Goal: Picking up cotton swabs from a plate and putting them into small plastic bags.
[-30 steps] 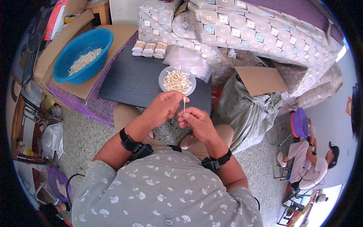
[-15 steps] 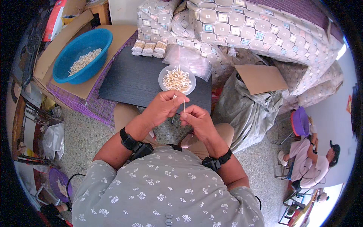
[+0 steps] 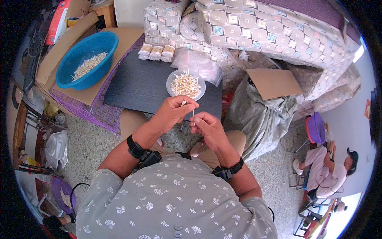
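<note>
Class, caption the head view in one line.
The left hand and right hand hold cotton swabs near a swab-filled bowl on a dark table.

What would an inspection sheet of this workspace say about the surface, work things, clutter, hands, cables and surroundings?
Surface: dark, grained tabletop.
Work things: pale bowl of swabs; three swab bundles, far edge.
Clutter: clear plastic bags behind the bowl.
Hands: left hand and right hand hold a cotton swab between them.
Cables: black cable near the left sleeve.
Surroundings: blue basin of swabs at left; seated co-worker at right.
</note>
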